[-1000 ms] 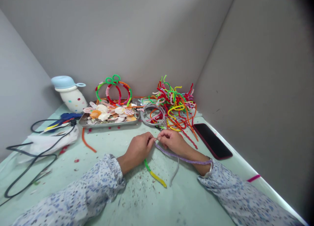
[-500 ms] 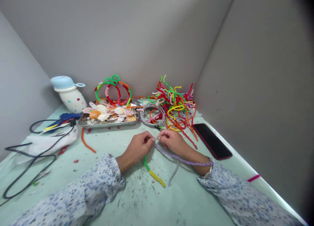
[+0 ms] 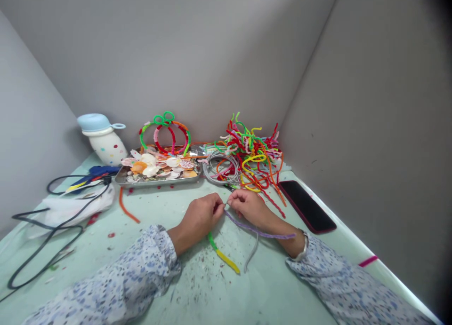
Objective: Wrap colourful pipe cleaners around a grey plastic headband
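My left hand (image 3: 204,215) is closed in a pinch near the middle, holding one end of a purple pipe cleaner (image 3: 259,231). Its loose length runs rightward in front of my right wrist. From under the left hand hangs a strip wrapped in green and yellow pipe cleaner (image 3: 226,259). My right hand (image 3: 247,204), fingertips almost touching the left ones, pinches a thin grey wire. A grey wire length (image 3: 252,254) trails below that hand onto the table. How the strip, wire and purple piece join is hidden by my fingers.
Behind my hands stand a metal tray of seashells (image 3: 158,184), a coil of grey wire (image 3: 208,174) and a heap of coloured pipe cleaners (image 3: 252,146). A phone (image 3: 307,206) lies right. At left are a bottle (image 3: 108,146), a black cable (image 3: 49,227) and a plastic bag (image 3: 76,202).
The free end of the purple pipe cleaner has shifted left, off the right cuff. Both hands keep their pinch close together. The whole view has shifted slightly.
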A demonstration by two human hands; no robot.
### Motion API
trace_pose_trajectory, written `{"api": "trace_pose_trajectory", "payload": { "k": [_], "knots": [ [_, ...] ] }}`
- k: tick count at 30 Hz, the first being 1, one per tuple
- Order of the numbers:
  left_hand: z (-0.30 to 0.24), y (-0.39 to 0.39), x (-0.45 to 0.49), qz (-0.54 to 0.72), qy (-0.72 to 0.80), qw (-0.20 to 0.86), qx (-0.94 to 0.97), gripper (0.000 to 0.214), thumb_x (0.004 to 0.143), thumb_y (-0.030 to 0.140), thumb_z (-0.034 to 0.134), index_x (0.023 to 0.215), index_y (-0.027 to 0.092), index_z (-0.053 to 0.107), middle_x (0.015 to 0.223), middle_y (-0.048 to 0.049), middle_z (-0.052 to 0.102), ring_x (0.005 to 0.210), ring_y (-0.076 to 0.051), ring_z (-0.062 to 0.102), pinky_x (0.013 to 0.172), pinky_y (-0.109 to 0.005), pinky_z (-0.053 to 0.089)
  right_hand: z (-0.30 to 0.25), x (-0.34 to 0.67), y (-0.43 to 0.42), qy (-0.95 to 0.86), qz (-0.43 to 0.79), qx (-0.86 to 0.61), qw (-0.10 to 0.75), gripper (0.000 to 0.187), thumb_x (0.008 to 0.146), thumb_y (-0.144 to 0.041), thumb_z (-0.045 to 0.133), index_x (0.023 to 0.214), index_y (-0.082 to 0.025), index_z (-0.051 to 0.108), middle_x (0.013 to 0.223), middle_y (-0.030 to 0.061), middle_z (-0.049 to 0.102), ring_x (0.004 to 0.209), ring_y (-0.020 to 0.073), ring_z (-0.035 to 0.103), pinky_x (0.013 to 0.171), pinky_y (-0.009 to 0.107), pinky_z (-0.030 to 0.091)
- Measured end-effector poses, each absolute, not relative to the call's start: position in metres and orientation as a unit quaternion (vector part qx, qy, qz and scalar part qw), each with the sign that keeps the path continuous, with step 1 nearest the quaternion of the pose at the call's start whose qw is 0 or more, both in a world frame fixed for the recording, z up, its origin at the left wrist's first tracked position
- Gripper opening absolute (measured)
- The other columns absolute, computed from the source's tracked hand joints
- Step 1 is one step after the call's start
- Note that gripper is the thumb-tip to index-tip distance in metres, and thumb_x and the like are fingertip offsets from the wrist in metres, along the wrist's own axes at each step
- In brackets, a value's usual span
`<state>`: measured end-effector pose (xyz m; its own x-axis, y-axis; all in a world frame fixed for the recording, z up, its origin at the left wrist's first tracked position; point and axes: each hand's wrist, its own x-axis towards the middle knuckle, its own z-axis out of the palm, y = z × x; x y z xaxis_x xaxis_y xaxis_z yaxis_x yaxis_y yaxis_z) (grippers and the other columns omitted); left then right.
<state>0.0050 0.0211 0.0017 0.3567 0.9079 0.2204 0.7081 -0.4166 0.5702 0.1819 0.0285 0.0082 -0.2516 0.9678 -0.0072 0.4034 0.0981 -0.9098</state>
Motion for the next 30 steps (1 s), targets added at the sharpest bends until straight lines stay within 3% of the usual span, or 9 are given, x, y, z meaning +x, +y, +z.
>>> {"api": "trace_pose_trajectory", "payload": {
  "k": [8,18,30],
  "knots": [
    [0.0006,0.0211,0.0053,0.221,0.491,0.115,0.835,0.016,0.086,0.027,0.044,0.084,0.019,0.058,0.079,-0.0054,0.065,0.068,-0.017,0.057,0.06,-0.026,0.032,0.0089,0.1807,0.0283,-0.657,0.442,-0.509,0.337,0.008,0.076,-0.021,0.053,0.072,-0.017,0.059,0.052,-0.0051,0.049,0.047,0.0088,0.045,0.047,0.02,0.035],
    [0.0012,0.0181,0.0051,0.261,0.501,0.148,0.812,0.011,0.083,0.027,0.049,0.083,0.02,0.057,0.073,-0.0006,0.063,0.064,-0.014,0.054,0.059,-0.023,0.034,0.0107,0.1799,0.0274,-0.657,0.435,-0.513,0.339,0.007,0.076,-0.019,0.053,0.071,-0.017,0.058,0.052,-0.0058,0.048,0.047,0.0079,0.043,0.046,0.019,0.033],
    [0.003,0.0182,0.004,0.237,0.493,0.086,0.833,0.009,0.081,0.021,0.047,0.079,0.019,0.056,0.074,-0.0012,0.063,0.064,-0.014,0.055,0.059,-0.024,0.033,0.0054,0.1782,0.0281,-0.656,0.445,-0.498,0.351,0.007,0.076,-0.019,0.053,0.071,-0.017,0.058,0.05,-0.0059,0.049,0.046,0.0083,0.045,0.044,0.019,0.035]
  ]
}}
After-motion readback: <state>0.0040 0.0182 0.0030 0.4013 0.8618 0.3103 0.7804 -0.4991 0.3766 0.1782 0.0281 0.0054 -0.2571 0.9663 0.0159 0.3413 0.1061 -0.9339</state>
